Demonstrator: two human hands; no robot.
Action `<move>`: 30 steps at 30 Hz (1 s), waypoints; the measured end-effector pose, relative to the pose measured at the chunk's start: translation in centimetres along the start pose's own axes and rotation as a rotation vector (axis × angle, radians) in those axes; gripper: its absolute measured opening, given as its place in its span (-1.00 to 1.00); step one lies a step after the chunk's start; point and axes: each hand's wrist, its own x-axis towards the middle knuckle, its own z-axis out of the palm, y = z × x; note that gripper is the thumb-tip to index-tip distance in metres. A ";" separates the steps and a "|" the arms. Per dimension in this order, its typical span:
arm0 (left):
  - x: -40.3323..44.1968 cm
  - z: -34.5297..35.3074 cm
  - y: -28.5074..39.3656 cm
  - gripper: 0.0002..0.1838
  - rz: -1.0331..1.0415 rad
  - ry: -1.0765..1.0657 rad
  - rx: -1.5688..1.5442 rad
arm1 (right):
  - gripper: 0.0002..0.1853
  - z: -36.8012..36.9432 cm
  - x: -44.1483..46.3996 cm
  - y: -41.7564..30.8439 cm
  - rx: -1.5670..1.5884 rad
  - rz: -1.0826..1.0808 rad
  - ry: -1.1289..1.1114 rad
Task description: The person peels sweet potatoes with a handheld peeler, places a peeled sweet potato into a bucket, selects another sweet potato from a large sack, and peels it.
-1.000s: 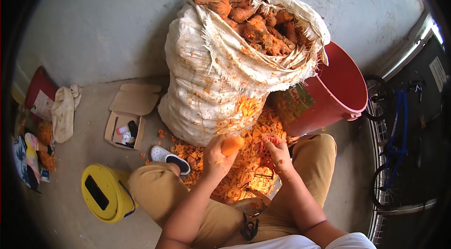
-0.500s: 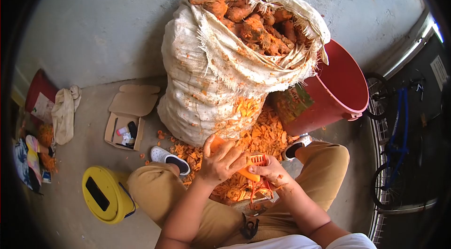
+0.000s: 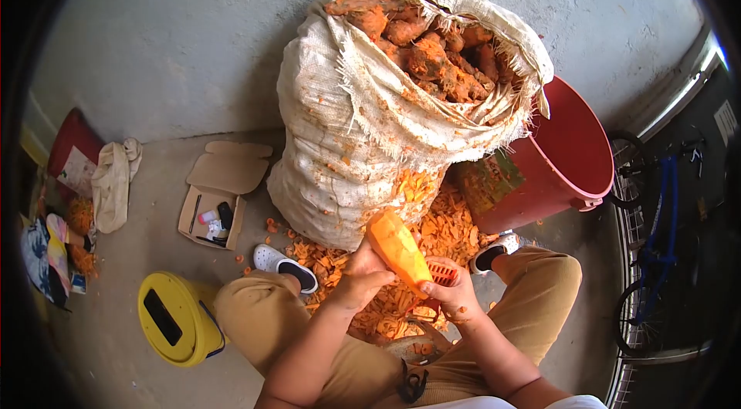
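My left hand (image 3: 361,279) grips the orange root (image 3: 399,248), its fingers curled in against the root's left side and partly hidden by it. The root lies slanted across the front of that hand: its upper end juts free beyond my fingers, up and to the left, and its lower end points down toward my right hand (image 3: 451,291). That hand is closed on the red slotted peeler (image 3: 442,273), whose slots show just to the right of the root's lower end. My right thumb is at that end; whether it presses on the root or only overlaps it, I cannot tell.

Below and around my hands spreads a heap of orange peelings (image 3: 455,225), lying between my bent knees and my two white shoes (image 3: 272,261). Past the root's upper end stands the white woven sack (image 3: 328,154), its mouth folded open on rough, reddish roots (image 3: 432,62). The red bucket (image 3: 575,131) tilts beside it on the right. Farther left sit an open cardboard box (image 3: 202,231) of small items and, nearer me, the yellow bucket (image 3: 202,332) with a dark, flat object (image 3: 163,316) on its lid.
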 end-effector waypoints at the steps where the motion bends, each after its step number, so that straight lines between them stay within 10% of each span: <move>1: 0.0 0.0 -0.1 -0.27 0.006 0.058 0.047 | -0.59 0.1 -0.1 -0.1 -0.038 -0.009 0.017; 8: -0.3 0.2 -1.3 -0.61 0.021 0.428 0.227 | -0.72 -1.0 -0.1 2.9 -0.718 -0.350 -0.057; 12: -0.6 -0.1 -0.6 -0.64 -0.065 0.418 0.195 | -0.81 -1.9 0.0 1.1 -0.280 -0.079 0.045; 22: -0.9 0.8 -0.2 -0.44 -0.278 0.303 0.228 | -0.79 -0.9 4.9 -5.7 0.390 -0.489 0.253; 30: -1.3 1.5 -1.1 -0.44 -0.232 0.214 0.272 | -0.78 5.2 6.5 -5.3 0.076 -0.483 0.071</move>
